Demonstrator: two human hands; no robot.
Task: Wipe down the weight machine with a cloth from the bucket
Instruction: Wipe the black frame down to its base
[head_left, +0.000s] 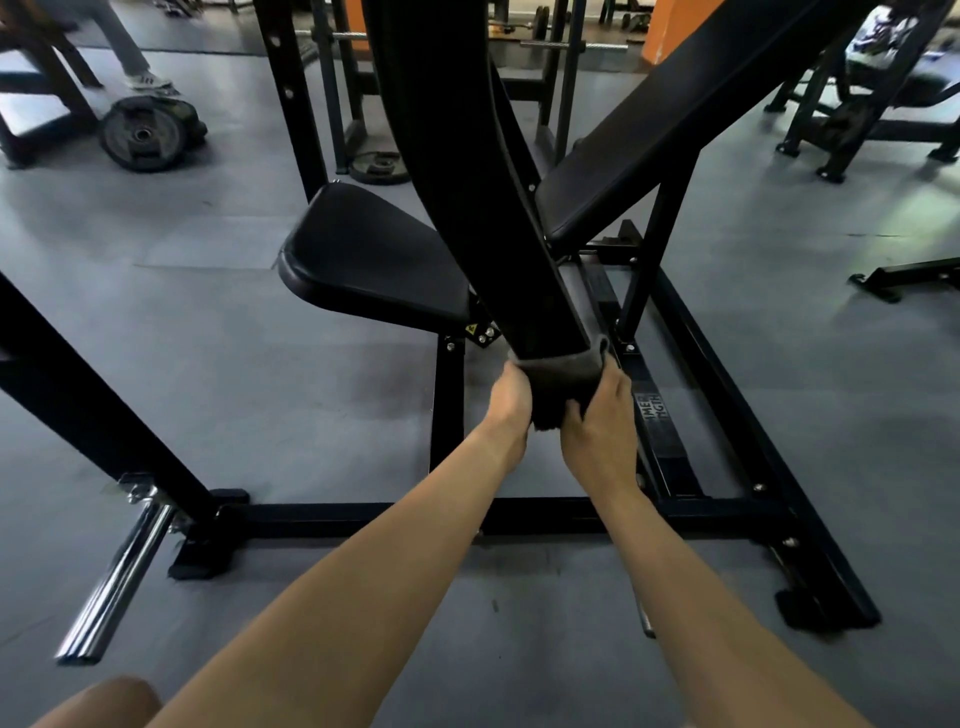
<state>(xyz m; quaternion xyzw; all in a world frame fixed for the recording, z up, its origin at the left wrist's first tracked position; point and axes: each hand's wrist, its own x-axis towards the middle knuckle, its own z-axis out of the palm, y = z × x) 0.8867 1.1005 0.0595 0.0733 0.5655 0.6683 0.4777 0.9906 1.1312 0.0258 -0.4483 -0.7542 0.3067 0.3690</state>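
A black weight machine fills the middle of the view, with a thick slanted beam (498, 218) running down toward me. A dark grey cloth (558, 374) is wrapped round the beam's lower end. My left hand (511, 400) grips the cloth's left side and my right hand (600, 426) grips its right side, both just under the beam. The black padded seat (363, 254) sits left of the beam and the inclined back pad (649, 135) rises to the right. No bucket is in view.
The machine's base frame (519, 514) crosses the grey floor under my arms. A chrome weight peg (114, 577) sticks out at the lower left. Weight plates (143, 135) lie at the far left beside a person's foot. Other benches (883, 109) stand at the far right.
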